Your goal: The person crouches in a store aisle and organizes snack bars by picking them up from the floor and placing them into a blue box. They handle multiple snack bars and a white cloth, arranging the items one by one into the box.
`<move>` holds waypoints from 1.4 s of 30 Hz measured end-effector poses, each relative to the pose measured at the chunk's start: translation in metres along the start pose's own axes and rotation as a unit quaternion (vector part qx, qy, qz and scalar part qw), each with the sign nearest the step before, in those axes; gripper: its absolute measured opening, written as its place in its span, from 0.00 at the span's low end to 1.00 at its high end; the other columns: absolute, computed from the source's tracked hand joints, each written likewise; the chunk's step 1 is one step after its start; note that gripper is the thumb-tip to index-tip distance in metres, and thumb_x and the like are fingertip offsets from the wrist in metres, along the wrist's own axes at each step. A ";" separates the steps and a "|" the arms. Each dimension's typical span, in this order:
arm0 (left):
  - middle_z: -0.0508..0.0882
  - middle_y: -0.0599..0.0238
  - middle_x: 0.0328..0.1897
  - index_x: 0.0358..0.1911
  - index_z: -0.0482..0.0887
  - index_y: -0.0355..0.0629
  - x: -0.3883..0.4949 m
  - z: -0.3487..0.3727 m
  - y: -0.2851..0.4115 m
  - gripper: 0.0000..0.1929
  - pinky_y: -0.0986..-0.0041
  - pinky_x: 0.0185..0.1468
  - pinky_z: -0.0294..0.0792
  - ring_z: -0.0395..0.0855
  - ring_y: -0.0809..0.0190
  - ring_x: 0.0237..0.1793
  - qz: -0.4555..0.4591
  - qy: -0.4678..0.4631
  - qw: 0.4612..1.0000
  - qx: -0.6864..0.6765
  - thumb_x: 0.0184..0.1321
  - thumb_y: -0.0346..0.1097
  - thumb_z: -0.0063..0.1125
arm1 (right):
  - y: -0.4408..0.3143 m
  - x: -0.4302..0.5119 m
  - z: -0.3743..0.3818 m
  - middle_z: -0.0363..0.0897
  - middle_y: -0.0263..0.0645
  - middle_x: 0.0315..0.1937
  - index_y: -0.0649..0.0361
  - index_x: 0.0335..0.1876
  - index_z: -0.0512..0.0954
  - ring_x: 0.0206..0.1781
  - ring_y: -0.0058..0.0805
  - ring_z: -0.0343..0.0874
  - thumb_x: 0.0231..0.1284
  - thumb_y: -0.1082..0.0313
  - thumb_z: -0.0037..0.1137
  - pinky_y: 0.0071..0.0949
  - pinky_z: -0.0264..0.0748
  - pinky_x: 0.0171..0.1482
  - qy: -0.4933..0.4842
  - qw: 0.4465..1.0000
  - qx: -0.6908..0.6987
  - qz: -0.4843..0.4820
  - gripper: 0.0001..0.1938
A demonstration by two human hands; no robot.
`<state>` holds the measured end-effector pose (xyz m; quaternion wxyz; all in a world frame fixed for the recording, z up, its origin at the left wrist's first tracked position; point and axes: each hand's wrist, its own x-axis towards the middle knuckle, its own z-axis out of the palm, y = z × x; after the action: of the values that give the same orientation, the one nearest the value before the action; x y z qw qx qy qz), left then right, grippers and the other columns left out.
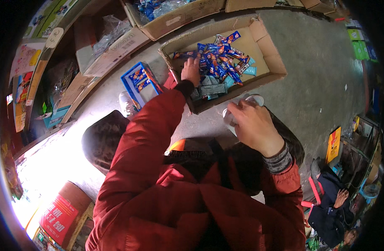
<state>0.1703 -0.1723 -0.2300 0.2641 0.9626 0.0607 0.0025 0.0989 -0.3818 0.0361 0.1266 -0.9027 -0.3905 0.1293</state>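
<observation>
My left hand (191, 71) reaches over the near left wall of a shallow cardboard carton (275, 56). Its fingertips are at the left side of a heap of blue-wrapped snack bars (213, 64); whether they grip one is hidden. Brown and light-blue wrapped bars are mixed in, and grey-green wrapped packets (213, 89) lie in the near left corner. Left of the carton, a small blue display box (154, 82) holds a few similar bars (138, 79). My right hand (253, 125) hovers above my right knee with curled, blurred fingers. I cannot tell whether it holds anything.
Shelves with cardboard boxes (116, 51) line the left side, and another carton (182, 18) stands behind. My shoes (126, 104) are on the concrete floor (314, 78) near the boxes. At the lower right, a person in dark clothing (328, 200) sits by a red-framed chair (315, 189).
</observation>
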 end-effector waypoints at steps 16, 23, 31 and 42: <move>0.70 0.54 0.49 0.61 0.63 0.50 0.042 0.031 -0.036 0.30 0.54 0.47 0.70 0.69 0.49 0.54 0.110 -0.104 0.974 0.168 0.51 0.31 0.54 | -0.002 0.014 -0.001 0.75 0.44 0.36 0.61 0.40 0.71 0.43 0.42 0.75 0.39 0.77 0.54 0.37 0.74 0.42 -0.104 0.994 0.024 0.034 0.16; 0.72 0.54 0.52 0.58 0.66 0.50 0.042 0.026 -0.033 0.29 0.51 0.52 0.66 0.69 0.47 0.56 0.166 -0.172 0.948 0.212 0.49 0.30 0.57 | -0.005 0.011 0.003 0.77 0.42 0.31 0.57 0.37 0.74 0.38 0.38 0.77 0.49 0.70 0.51 0.36 0.63 0.47 -0.069 0.997 0.018 0.019 0.08; 0.76 0.51 0.53 0.60 0.64 0.45 0.044 0.028 -0.040 0.32 0.49 0.53 0.66 0.74 0.45 0.54 0.210 -0.213 0.934 0.196 0.47 0.28 0.55 | -0.007 0.011 0.001 0.74 0.44 0.38 0.62 0.42 0.71 0.46 0.42 0.74 0.42 0.75 0.53 0.38 0.75 0.42 -0.125 0.992 -0.007 0.033 0.16; 0.83 0.56 0.40 0.44 0.77 0.42 0.049 -0.041 0.008 0.15 0.63 0.47 0.73 0.82 0.53 0.40 -0.040 -0.182 0.852 -0.488 0.51 0.32 0.60 | 0.000 0.010 -0.005 0.75 0.44 0.33 0.54 0.41 0.71 0.37 0.48 0.77 0.40 0.75 0.57 0.41 0.74 0.35 -0.036 0.996 -0.005 0.087 0.17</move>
<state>0.2186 -0.1528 -0.1916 0.7063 0.6896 0.0408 -0.1544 0.1070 -0.3755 0.0389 0.0964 -0.9285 -0.3154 0.1705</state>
